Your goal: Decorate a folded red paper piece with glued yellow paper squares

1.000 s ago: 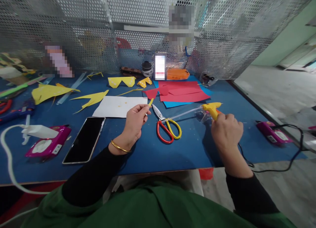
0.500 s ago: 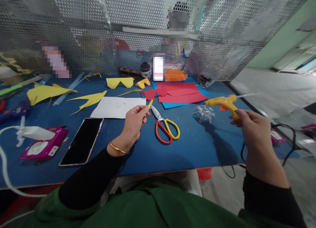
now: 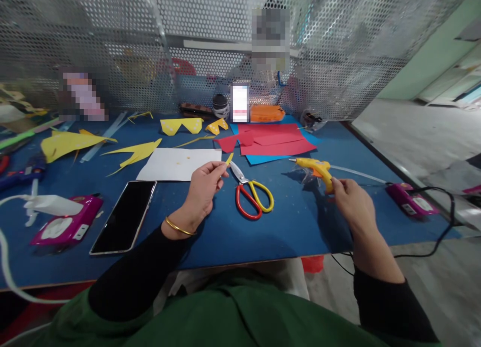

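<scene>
Between the thumb and fingers of my left hand point(image 3: 205, 186) is a small strip of yellow paper point(image 3: 229, 159), its tip pointing up. My right hand point(image 3: 353, 204) grips the handle end of a yellow glue gun point(image 3: 313, 167), whose nozzle points left above the table. A clear glue stick point(image 3: 356, 173) trails out of its back. Scissors point(image 3: 251, 194) with one red and one yellow handle lie just right of my left hand. Behind that hand is a sheet of white paper point(image 3: 173, 165). Under the glue gun sits a crumpled clear plastic piece point(image 3: 306, 176), partly hidden.
A black-screened phone point(image 3: 125, 216) and a magenta power socket point(image 3: 67, 219) lie at left; another magenta socket point(image 3: 409, 200) is at right. Yellow paper cutouts point(image 3: 141, 154), red paper point(image 3: 278, 139) and a lit phone point(image 3: 239, 104) are farther back. A perforated metal screen point(image 3: 210, 18) closes the rear.
My right hand has moved left with the glue gun, bringing its nozzle closer to the scissors. The right-hand socket is now in fuller view. My left hand stays nearly still with the strip.
</scene>
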A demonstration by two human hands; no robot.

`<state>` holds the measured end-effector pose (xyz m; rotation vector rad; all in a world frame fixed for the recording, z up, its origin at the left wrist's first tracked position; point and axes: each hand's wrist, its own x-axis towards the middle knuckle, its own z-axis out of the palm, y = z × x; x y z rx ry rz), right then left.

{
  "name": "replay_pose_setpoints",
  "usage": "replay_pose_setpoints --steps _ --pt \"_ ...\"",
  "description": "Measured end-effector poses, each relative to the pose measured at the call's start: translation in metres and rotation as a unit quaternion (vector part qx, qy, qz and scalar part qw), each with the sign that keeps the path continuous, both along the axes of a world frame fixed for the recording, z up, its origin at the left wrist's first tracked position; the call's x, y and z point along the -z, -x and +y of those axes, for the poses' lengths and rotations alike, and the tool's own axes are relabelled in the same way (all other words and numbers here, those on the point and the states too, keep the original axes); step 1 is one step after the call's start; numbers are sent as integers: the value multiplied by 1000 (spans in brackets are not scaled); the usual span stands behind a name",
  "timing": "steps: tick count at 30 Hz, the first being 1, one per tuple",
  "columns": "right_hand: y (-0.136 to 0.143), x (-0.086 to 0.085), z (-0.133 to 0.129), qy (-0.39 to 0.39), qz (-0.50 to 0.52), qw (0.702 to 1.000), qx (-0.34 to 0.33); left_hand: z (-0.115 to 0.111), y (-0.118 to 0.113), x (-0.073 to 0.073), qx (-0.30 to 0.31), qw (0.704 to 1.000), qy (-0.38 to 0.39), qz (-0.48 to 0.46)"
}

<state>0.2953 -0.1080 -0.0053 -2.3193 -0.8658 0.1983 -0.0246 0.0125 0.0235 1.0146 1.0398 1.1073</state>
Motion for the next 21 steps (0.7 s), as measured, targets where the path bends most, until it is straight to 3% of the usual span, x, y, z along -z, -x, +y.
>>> replay_pose_setpoints --steps 5,10,14,21 --pt "18 -22 -4 139 -107 984 -25 -2 0 -1 10 1000 -4 3" --pt "0 -44 3 147 -168 964 -142 -2 0 0 14 1000 1 1" --pt "-26 -58 31 183 -155 923 -299 -2 0 0 18 1000 1 -4" --pt "-41 -55 92 234 -75 897 -367 -2 -1 -1 15 1000 4 -3"
